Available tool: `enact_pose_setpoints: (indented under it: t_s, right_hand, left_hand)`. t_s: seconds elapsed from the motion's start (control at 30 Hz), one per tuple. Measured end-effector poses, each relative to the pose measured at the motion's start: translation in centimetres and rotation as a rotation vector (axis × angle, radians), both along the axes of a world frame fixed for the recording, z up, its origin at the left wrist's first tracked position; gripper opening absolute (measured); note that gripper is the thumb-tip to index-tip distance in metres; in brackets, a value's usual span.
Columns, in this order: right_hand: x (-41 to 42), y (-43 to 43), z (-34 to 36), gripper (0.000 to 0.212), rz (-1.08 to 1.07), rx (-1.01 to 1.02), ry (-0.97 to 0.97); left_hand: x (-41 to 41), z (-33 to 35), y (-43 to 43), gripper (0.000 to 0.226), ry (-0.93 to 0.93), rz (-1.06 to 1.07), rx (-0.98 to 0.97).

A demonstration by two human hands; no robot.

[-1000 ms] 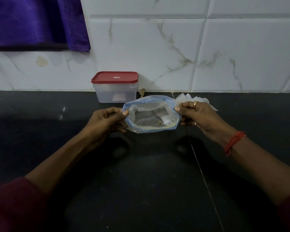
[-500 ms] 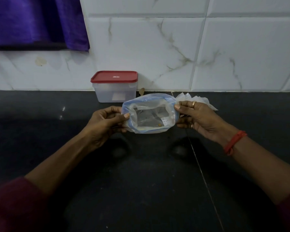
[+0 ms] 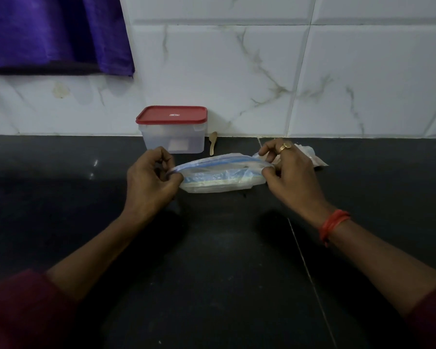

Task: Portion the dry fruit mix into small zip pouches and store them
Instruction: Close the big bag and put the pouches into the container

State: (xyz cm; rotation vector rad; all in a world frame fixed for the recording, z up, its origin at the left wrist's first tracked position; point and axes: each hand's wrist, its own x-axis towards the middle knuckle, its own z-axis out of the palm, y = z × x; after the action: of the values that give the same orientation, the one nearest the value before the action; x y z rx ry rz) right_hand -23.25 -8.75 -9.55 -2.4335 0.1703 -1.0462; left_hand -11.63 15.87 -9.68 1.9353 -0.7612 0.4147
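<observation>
The zip pouch (image 3: 222,176), gaping wide a moment ago, is now stretched flat in front of the red-lidded container (image 3: 173,129); left hand (image 3: 149,180) and right hand (image 3: 290,172) pinch its ends, likely aligning the zip for sealing.

Maroon sleeves (image 3: 23,311), red thread (image 3: 334,224) R wrist, gold ring (image 3: 285,146)

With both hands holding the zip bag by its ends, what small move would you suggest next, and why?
Probably slide the right hand along the blue zip strip, pressing it shut: it and the left hand pinch the zip bag by its ends, its mouth pulled flat.
</observation>
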Motion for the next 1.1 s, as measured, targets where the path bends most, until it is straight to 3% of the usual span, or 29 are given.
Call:
enact_pose_setpoints:
  t_s: [0.1,0.23,0.3,0.47,0.7,0.97,1.1]
  right_hand:
    - [0.0,0.3,-0.3,0.036,-0.022,-0.062,0.059]
    - [0.4,0.9,0.0,0.035,-0.023,0.023,0.083]
    - [0.3,1.2,0.1,0.036,0.016,0.064,0.092]
    - [-0.5,1.2,0.2,0.029,0.061,-0.054,0.148]
    - [-0.3,0.6,0.1,0.026,0.044,0.049,0.250]
    - [-0.2,-0.3,0.1,0.027,0.169,0.350,0.348]
    - [0.2,-0.9,-0.1,0.022,0.204,0.378,0.373]
  left_hand:
    - [0.1,-0.3,0.0,0.017,-0.047,0.025,0.001]
    - [0.4,-0.4,-0.2,0.019,0.206,0.076,-0.159]
    - [0.5,-0.5,-0.2,0.024,0.247,0.130,-0.181]
    - [0.9,0.1,0.6,0.028,0.032,0.193,0.032]
    - [1.5,0.1,0.8,0.024,0.123,-0.015,0.162]
    - [1.7,0.2,1.2,0.022,-0.020,0.137,0.180]
    - [1.7,0.2,0.7,0.016,-0.019,0.016,0.217]
